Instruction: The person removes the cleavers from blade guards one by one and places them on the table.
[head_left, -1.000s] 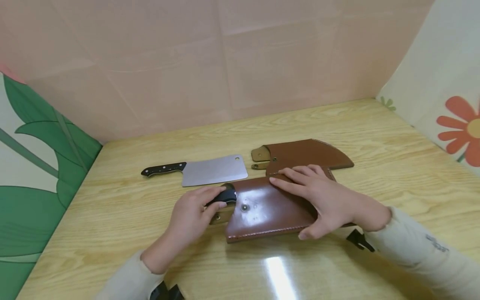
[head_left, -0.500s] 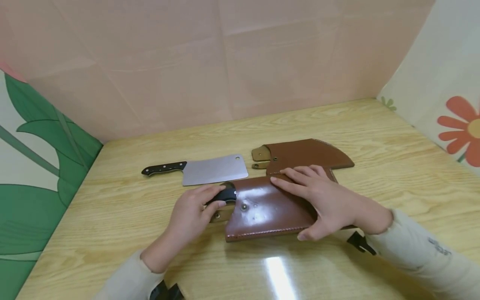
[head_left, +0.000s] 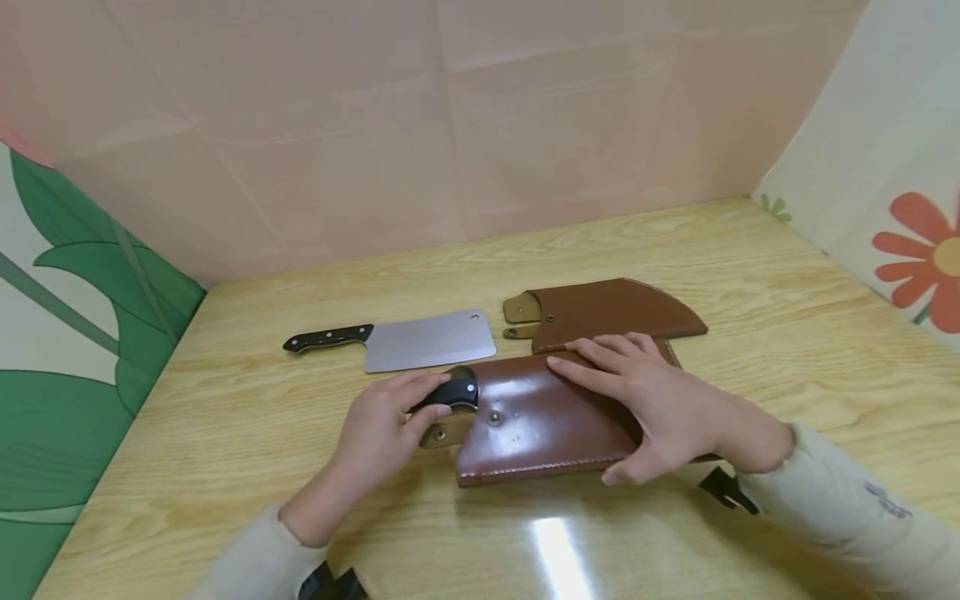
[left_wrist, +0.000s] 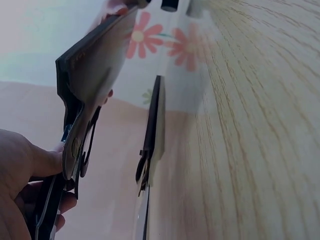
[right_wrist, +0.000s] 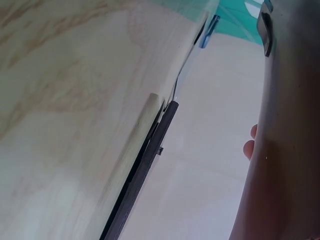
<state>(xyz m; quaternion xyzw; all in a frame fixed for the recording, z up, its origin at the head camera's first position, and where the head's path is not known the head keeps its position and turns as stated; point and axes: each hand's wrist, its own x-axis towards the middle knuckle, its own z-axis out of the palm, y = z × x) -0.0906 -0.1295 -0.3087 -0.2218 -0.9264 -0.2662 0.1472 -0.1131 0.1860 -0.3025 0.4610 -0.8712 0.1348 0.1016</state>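
Observation:
A glossy brown leather knife sheath (head_left: 525,425) is held up above the table, with a black knife handle (head_left: 461,389) sticking out of its left end; the blade is hidden inside. My left hand (head_left: 386,417) pinches that handle between thumb and fingers. My right hand (head_left: 652,400) grips the sheath's right part, fingers over the far edge and thumb at the near edge. A tan snap strap (head_left: 446,432) hangs loose below the handle. In the left wrist view the sheath (left_wrist: 95,70) stands clear of the tabletop.
Behind the hands lies a cleaver (head_left: 427,342) with a black riveted handle, blade pointing right. Right of it, a second brown sheath (head_left: 600,312) lies flat with its strap unfastened. A pink wall covering (head_left: 375,142) closes off the back of the wooden table (head_left: 225,400).
The held sheath and my right hand have shifted slightly right, and a little more of the knife handle shows. My left hand stays nearly in place.

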